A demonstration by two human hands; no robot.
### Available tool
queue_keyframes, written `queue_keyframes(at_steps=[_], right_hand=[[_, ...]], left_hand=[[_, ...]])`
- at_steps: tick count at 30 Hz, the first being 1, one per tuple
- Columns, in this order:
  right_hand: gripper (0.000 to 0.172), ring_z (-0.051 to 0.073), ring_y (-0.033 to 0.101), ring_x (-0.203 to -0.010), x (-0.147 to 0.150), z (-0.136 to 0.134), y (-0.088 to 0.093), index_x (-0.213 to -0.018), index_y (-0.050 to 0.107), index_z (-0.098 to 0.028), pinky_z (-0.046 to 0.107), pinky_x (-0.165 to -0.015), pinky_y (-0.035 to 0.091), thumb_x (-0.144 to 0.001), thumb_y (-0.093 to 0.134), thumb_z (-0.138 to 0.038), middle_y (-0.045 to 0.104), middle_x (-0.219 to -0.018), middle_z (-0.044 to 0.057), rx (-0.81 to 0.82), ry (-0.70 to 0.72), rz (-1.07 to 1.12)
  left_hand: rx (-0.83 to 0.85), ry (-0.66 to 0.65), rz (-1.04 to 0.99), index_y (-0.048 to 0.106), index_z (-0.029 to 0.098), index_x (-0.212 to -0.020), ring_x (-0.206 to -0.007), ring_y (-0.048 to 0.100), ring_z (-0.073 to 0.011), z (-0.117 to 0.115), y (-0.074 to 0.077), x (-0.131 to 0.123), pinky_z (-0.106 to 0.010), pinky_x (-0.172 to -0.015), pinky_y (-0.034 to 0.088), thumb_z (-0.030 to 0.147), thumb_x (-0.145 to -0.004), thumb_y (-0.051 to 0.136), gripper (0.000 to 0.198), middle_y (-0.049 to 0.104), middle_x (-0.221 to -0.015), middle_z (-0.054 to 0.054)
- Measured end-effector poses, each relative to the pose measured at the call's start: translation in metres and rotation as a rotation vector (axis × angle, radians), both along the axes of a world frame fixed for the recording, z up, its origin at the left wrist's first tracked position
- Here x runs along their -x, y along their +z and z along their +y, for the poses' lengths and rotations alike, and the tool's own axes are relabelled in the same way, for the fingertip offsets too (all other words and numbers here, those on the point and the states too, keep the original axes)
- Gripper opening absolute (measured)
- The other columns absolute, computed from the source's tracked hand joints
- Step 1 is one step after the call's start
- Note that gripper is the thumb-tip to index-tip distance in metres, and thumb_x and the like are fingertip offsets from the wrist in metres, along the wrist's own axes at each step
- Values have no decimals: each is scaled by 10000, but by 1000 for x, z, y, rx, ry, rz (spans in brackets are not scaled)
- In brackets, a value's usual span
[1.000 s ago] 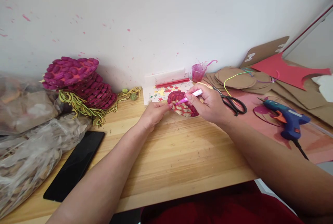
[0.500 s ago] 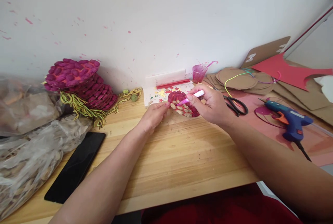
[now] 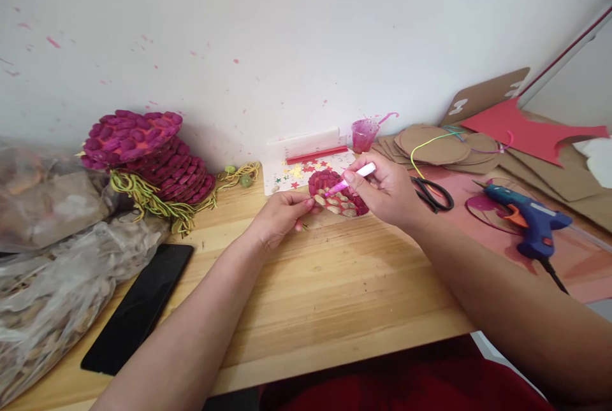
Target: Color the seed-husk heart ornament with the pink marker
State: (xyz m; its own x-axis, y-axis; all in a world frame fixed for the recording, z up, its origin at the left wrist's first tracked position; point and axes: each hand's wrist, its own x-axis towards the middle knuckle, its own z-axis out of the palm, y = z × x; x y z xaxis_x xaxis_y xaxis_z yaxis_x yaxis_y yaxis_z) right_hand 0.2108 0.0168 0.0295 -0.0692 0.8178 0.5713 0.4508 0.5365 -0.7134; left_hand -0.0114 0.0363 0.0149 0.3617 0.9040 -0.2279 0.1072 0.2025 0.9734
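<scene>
A round disc covered in peanut shells lies in front of me; its far part is deep magenta, while several shells on the near side are bare tan. My left hand pinches the disc's left edge between thumb and fingers. Gripped in my right hand is a pink-and-white marker, its tip at the shells near the left of the disc. Whether the tip touches a shell is hard to tell. Behind the disc is a white sheet strewn with coloured stars.
Stacked magenta discs with yellow-green strings stand left, beside plastic bags and a black phone. To the right are black scissors, a blue glue gun and cardboard rounds. A pink-stained cup stands by the wall.
My left hand has shifted slightly right and lower, with its grip changed on the disc's left edge. The near side of the disc appears a little more tilted. The marker has barely moved.
</scene>
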Motion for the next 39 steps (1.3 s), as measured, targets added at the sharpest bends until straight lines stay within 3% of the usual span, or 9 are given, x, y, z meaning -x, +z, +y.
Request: queue_keyframes(at_steps=[5,10,14,17,20,23,28,34,39], right_hand=[[206,129,508,-614,-1,2,-4,-871,609,-216,273,-568,369,-932,646,-409,583,-676,-19,1,-24,36],[196,136,533,-629,2,0,-3,-885,616,-212,278,-578,391,-942,625,-399,610,-713,-7,19,6,39],[181,140,559,-654,6,-2,-2,-866,626,-203,282,-597,416,-948,614,-363,636,-743,6,31,23,20],[176,145,576,-665,6,-2,-3,-869,624,-207,287,-609,434,-949,621,-365,641,-751,5,17,21,33],[175,165,616,-729,5,-2,-4,-911,624,-222,299,-650,465,-952,624,-393,666,-795,11,12,27,63],[184,168,625,-745,6,-4,-2,-913,629,-225,301,-654,470,-955,621,-405,676,-814,17,9,38,65],[174,161,610,-700,7,-6,1,-889,630,-229,297,-616,457,-955,620,-389,668,-784,19,28,75,48],[163,148,564,-640,6,-9,6,-864,621,-226,298,-608,426,-967,595,-350,643,-720,4,17,71,-39],[111,145,551,-640,4,-8,8,-879,610,-225,294,-609,401,-955,594,-304,648,-738,-1,-89,6,-92]], left_hand=[[66,29,-12,762,121,-750,-507,480,-88,0,1,-2,-230,-517,394,334,-681,837,237,645,-588,-35],[78,75,-37,763,114,-737,-477,362,-49,1,1,-4,-221,-469,282,364,-690,788,255,708,-728,-67],[104,98,-69,735,131,-687,-462,346,-47,0,2,-6,-219,-460,228,357,-683,781,230,704,-709,-50],[66,79,-55,736,146,-681,-496,420,-64,-4,4,-7,-217,-481,268,403,-679,834,275,687,-659,-29],[15,54,-78,780,145,-768,-653,594,-136,-7,5,-8,-240,-612,416,460,-650,871,349,723,-697,-49],[9,20,-92,797,137,-844,-785,668,-192,-7,2,-8,-285,-738,479,479,-629,888,414,769,-803,-82],[11,-27,-137,806,127,-908,-888,705,-221,-4,-2,-7,-332,-893,497,442,-625,904,435,793,-898,-105],[8,-110,-141,809,129,-939,-840,714,-208,-3,-1,-6,-347,-940,496,446,-658,890,432,798,-894,-95],[-5,-126,-141,811,141,-926,-858,714,-213,0,-4,-5,-351,-944,499,445,-664,886,408,800,-893,-88]])
